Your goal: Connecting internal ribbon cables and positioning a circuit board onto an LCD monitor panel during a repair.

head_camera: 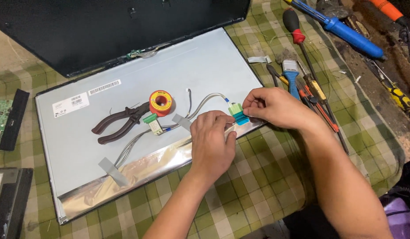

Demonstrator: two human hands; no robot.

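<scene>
A tabletop covered in a green-and-cream checked cloth (pixel 258 177) carried everything. Across its far side lay a big black plastic monitor back cover (pixel 103 31), and in front of it, face down, a flat grey metal display panel (pixel 205 66) with a strip of silver foil (pixel 138 170) along its near edge. Two white rectangular labels sat near the panel's far left corner: a wider one with small print (pixel 70 104) and a narrow barcode strip (pixel 104 87) just beyond it.

On the panel rested brown-handled pliers (pixel 118 124), a round orange spool of solder (pixel 160 102) touching their jaws, and a small green connector (pixel 151 120) on a bundle of thin grey wires (pixel 129 148) held down by grey tape.

The right hand (pixel 276 106) pinched a small green-and-teal plastic connector block (pixel 238 113) at the panel's near right edge, its grip clamped on the block between thumb and fingers. The left hand (pixel 211 141) lay beside it, fingers curled together and pressed down on the panel just left of the block; I could not tell whether it gripped anything underneath.

To the right, on the cloth, lay a blue-handled brush (pixel 292 75), a red-and-black screwdriver (pixel 293 24) and a blue desoldering pump (pixel 346 33).
</scene>
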